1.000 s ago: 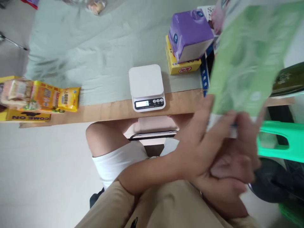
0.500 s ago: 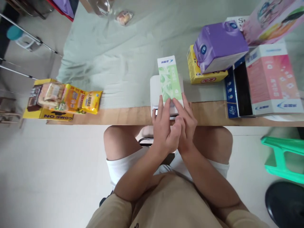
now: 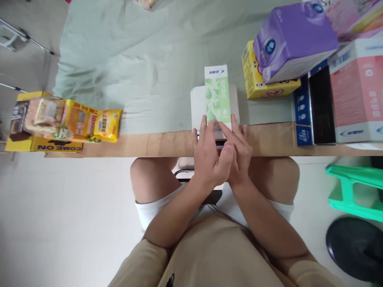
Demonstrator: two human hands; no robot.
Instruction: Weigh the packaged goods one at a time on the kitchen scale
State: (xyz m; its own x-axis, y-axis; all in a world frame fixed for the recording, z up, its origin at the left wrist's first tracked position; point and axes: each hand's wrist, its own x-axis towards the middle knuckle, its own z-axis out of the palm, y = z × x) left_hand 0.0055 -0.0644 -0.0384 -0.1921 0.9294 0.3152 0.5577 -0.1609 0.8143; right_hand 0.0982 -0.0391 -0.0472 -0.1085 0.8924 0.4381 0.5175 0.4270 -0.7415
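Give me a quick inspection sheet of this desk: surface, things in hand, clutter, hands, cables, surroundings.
Surface: wooden table, mostly under a pale green cloth.
Things in hand: green box lying on a white scale.
Clutter: purple pack on a yellow box; pink box; snack packets at the left end.
Hands: left hand and right hand, fingers flat on the green box's near end, no closed grip.
Cables: nothing seen.
Surroundings: green stool, pale floor.

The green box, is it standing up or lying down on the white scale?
Lying down. The green box rests flat on the white scale, its long printed face up, fingers of both hands touching its near end.
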